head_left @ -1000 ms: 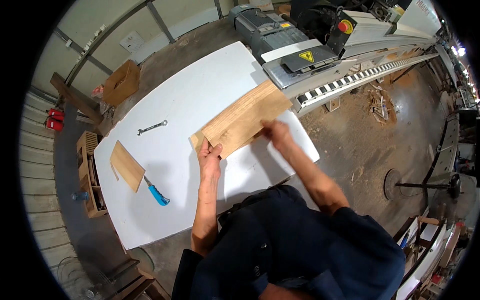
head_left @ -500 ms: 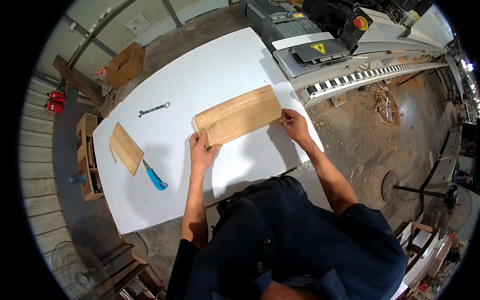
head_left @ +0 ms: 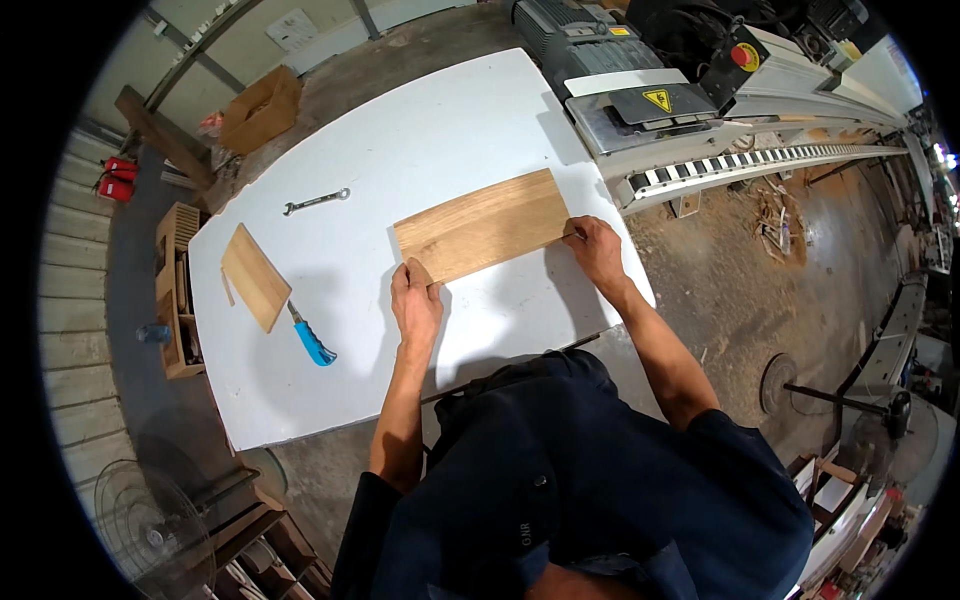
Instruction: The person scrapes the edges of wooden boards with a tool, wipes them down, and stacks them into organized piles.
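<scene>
A rectangular wooden board (head_left: 485, 225) with visible grain is over the white tabletop, its long side slanting up to the right. My left hand (head_left: 417, 305) has its fingers closed on the near left corner. At the near right corner, my right hand (head_left: 598, 250) pinches the board's edge, with some fingertips hidden. Left of the board, a steel combination wrench (head_left: 317, 201) lies flat. Farther left are a smaller wooden piece (head_left: 254, 280), a thin wood strip (head_left: 227, 287) beside it, and a knife with a blue handle (head_left: 314, 343), its blade end near the piece's corner.
The white table (head_left: 420, 130) has a curved far edge. A grey machine (head_left: 640, 100) with a motor and a conveyor strip stands close to its right side. Beyond the left edge are a cardboard box (head_left: 262, 110) and a wooden crate (head_left: 180, 290). A fan (head_left: 150, 525) stands at lower left.
My left hand has shifted slightly right along the board's near left corner, its fingers closer together. The board's near edge shows less thickness. The whole view has shifted a little.
</scene>
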